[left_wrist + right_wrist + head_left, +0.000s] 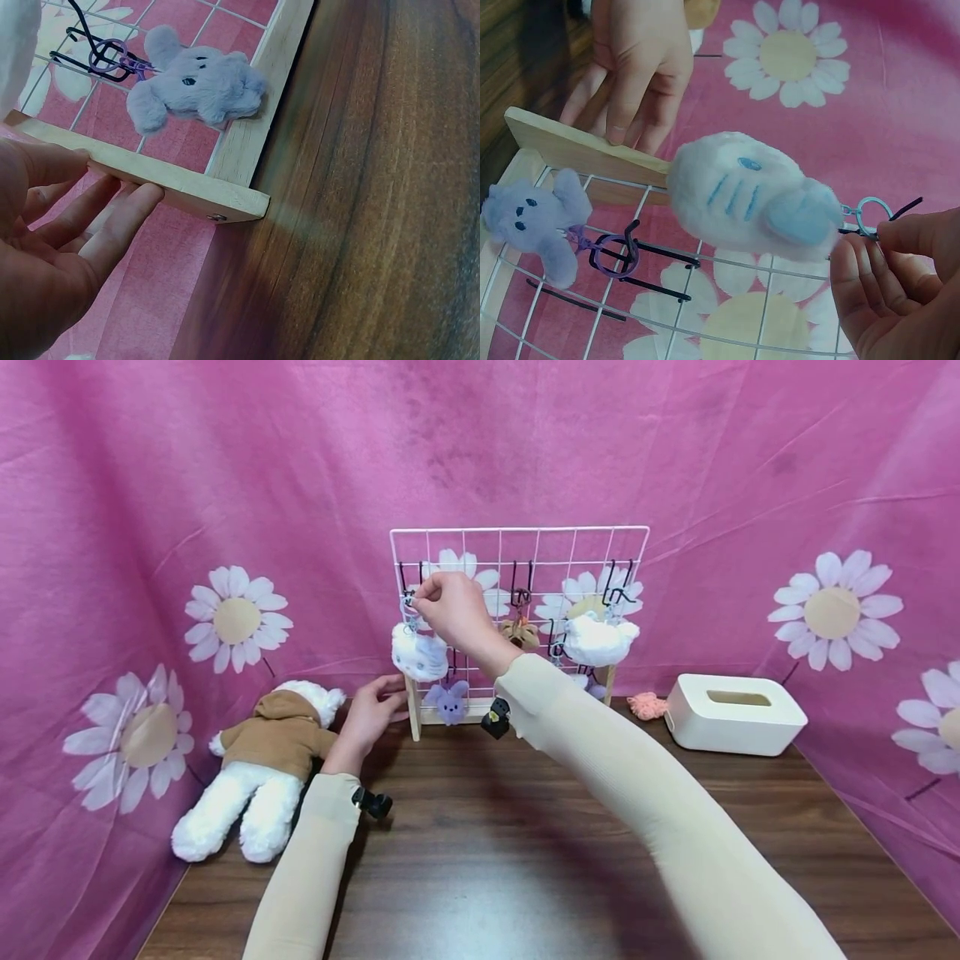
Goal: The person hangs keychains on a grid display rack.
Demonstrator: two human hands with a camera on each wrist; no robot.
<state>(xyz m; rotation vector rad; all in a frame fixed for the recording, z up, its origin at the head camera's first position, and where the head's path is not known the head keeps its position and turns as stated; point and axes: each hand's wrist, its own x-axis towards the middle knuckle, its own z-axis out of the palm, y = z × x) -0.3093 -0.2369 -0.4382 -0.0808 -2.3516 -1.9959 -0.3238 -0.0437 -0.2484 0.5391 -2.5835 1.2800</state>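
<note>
At the upper left of a white wire grid rack (517,530), my right hand (453,606) pinches the light-blue keyring (874,199) of a white plush keychain (735,187) between thumb and fingertips. The ring is at the tip of a black hook (907,208); whether it is fully over it, I cannot tell. The plush has blue marks and hangs in front of the grid. Low down on the left, my left hand (372,714) rests its fingertips against the rack's wooden side post (180,180). Beside that post hangs a purple plush keychain (202,79) on its own hook.
More plush keychains hang on the rack: a brown one (520,633) in the middle and a white one (600,641) at right. A white plush bear (273,739) in a brown hoodie lies left. A cream tissue box (738,735) and a coral plush (647,706) are right.
</note>
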